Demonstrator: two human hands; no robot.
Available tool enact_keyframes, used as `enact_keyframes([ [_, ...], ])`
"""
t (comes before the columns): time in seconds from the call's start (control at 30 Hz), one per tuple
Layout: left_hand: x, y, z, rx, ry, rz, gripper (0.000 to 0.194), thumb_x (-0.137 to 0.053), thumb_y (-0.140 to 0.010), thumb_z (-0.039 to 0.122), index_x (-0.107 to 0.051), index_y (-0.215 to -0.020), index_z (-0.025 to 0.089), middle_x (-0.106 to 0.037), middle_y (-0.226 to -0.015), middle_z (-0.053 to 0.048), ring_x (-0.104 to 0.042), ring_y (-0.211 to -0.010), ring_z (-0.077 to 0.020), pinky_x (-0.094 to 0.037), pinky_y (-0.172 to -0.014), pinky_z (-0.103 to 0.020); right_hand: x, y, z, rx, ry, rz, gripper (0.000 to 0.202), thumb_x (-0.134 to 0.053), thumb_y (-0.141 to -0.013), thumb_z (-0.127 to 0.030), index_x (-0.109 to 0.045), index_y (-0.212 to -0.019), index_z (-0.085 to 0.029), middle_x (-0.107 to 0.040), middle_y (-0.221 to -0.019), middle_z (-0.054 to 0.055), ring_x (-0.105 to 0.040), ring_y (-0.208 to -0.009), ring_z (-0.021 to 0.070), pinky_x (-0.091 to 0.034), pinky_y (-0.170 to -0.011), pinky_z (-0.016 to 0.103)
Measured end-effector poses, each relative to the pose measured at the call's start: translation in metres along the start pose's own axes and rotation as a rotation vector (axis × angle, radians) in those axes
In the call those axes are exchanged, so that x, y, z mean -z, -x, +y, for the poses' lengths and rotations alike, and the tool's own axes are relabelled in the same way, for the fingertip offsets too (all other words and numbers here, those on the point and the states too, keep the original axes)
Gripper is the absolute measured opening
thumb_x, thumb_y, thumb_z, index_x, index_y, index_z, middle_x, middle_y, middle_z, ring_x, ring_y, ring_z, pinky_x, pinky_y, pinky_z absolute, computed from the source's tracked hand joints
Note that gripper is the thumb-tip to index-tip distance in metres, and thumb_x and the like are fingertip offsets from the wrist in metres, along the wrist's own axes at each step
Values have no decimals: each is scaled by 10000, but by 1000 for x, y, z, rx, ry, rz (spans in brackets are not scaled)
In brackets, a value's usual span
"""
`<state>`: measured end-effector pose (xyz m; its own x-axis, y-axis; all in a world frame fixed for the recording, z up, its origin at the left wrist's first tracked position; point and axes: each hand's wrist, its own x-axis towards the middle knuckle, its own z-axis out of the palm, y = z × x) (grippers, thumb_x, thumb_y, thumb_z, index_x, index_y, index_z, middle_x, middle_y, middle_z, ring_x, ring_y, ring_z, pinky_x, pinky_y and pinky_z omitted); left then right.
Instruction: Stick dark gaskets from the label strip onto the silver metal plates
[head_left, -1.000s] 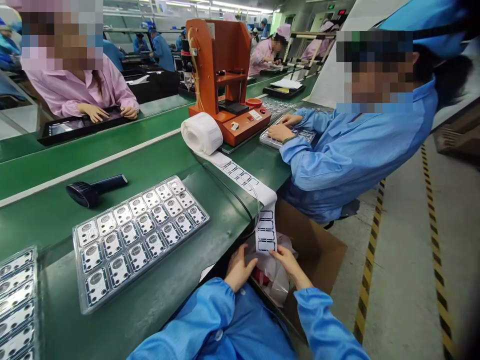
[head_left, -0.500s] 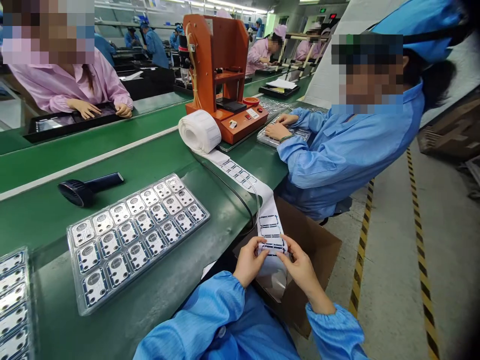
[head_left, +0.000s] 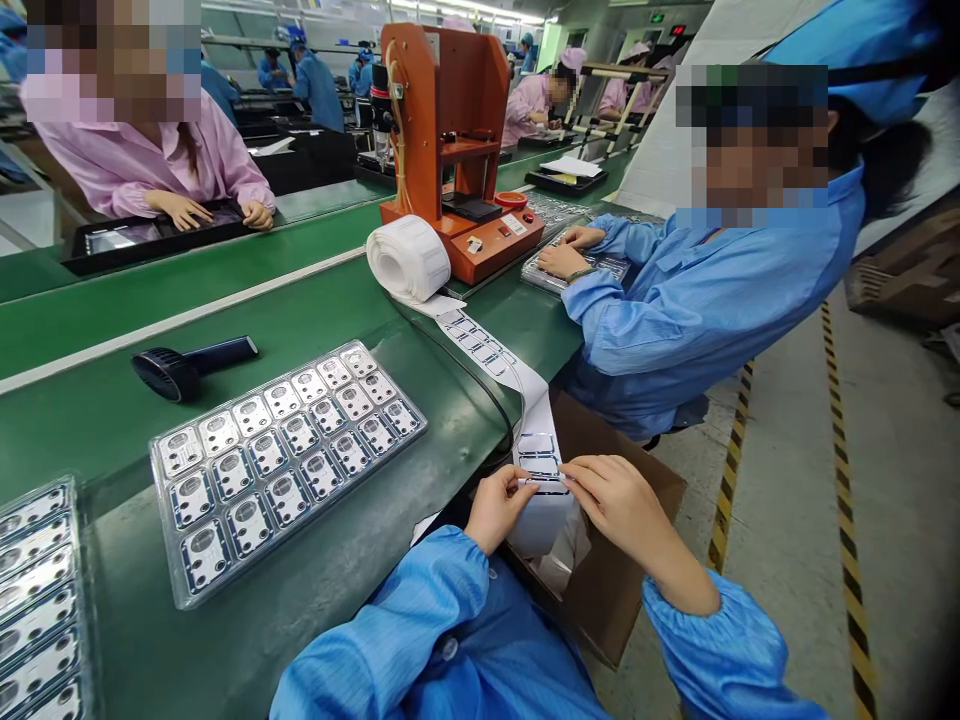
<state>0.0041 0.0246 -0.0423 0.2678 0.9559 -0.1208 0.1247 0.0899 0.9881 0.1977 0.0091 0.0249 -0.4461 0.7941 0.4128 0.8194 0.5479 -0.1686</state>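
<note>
A white backing strip [head_left: 534, 385] carrying dark rectangular frame-shaped stickers [head_left: 537, 443] runs from a roll [head_left: 409, 258] over the table edge towards my lap. My left hand [head_left: 497, 508] pinches the strip's left edge between thumb and fingers. On the opposite edge, my right hand [head_left: 621, 500] is closed, thumb against fingers, beside the lowest visible sticker. Whether it has lifted a sticker corner cannot be made out. Below my hands the strip's loose end bends down over a cardboard box [head_left: 637, 560]. A clear tray [head_left: 289, 465] of silver plates with blue edging lies to the left.
A second tray [head_left: 41, 600] sits at the far left. Behind the first lies a dark handheld fan [head_left: 191, 368]. An orange press [head_left: 457, 160] stands beyond the roll, with a cable by the strip. A co-worker in blue [head_left: 720, 310] sits at right; another in pink [head_left: 172, 150] sits across.
My right hand has turned, its back now more upward, and its fingers have closed at the strip's right edge. My left hand stays on the left edge. The view has shifted slightly.
</note>
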Motion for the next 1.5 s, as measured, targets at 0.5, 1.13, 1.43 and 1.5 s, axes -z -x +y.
enact_keyframes([
  [0.5, 6, 3, -2, 94, 71, -95, 656, -279, -923, 655, -663, -1055, 140, -680, -977, -80, -602, -865, -182, -468, -748, -284, 29, -15, -33, 303, 387, -150, 302, -441, -840, 33, -612, -701, -174, -553, -648, 44, -504, -630, 210, -387, -776, 397],
  [1.13, 100, 137, 95, -287, -955, -89, 286, -758, -708, 473, -716, -871, 241, -671, -628, -48, -604, -549, -217, -412, -532, -293, -12, -32, -70, 223, -249, 482, 212, -695, -857, -94, -692, -1028, -221, -730, -850, 44, -677, -727, 218, -534, -772, 399],
  [1.43, 248, 23, 116, -30, -931, 511, 553, -684, -794, 417, -605, -1212, 63, -660, -1073, -127, -529, -1052, -270, -408, -940, -395, -41, -59, -113, 296, -411, 482, 250, -670, -874, -65, -672, -1069, -222, -723, -887, 37, -685, -781, 196, -543, -768, 372],
  [1.5, 257, 9, 105, 21, -956, 501, 660, -811, -673, 408, -620, -1219, 90, -620, -1143, -173, -475, -1127, -335, -387, -973, -444, -41, -54, -112, 296, -419, 480, 239, -672, -867, -47, -676, -1052, -199, -718, -884, 42, -680, -789, 191, -541, -765, 361],
])
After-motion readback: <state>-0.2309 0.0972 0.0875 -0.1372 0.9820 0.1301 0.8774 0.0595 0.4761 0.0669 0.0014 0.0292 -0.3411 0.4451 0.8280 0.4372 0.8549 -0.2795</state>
